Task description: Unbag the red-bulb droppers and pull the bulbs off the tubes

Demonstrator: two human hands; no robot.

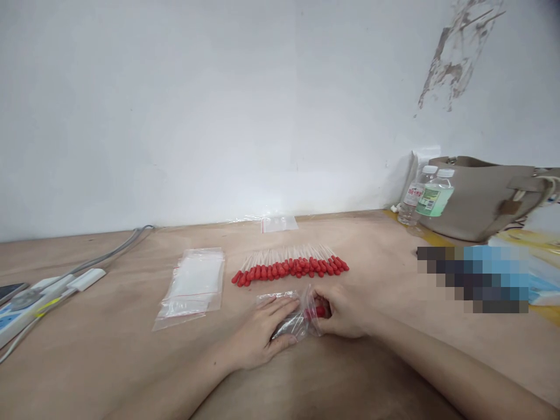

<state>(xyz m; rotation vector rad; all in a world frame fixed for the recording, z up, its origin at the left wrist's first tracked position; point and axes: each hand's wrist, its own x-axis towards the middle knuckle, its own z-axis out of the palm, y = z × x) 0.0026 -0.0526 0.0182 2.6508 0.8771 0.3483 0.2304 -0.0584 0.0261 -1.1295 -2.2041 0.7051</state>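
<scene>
Flat across a clear plastic zip bag [289, 324] lies my left hand [266, 326], its fingers stretched out and the thumb apart, pressing the bag on the table. My right hand [345, 310] is at the bag's right end, fingers closed round red-tipped sticks [318, 312]. Their red heads show through the film between thumb and fingers; the rest of them is hard to make out. Just beyond both hands lies a row of several white sticks with red heads [291, 267], red ends toward me. To the left is a stack of flat clear zip bags [192, 283].
Another clear bag [280, 224] lies by the wall. At left are a power strip [32, 306] with cables and a phone's edge [12, 291]. On the right stand two plastic bottles [435, 195], a grey-beige handbag [472, 201] and blue packaging beside a blurred patch.
</scene>
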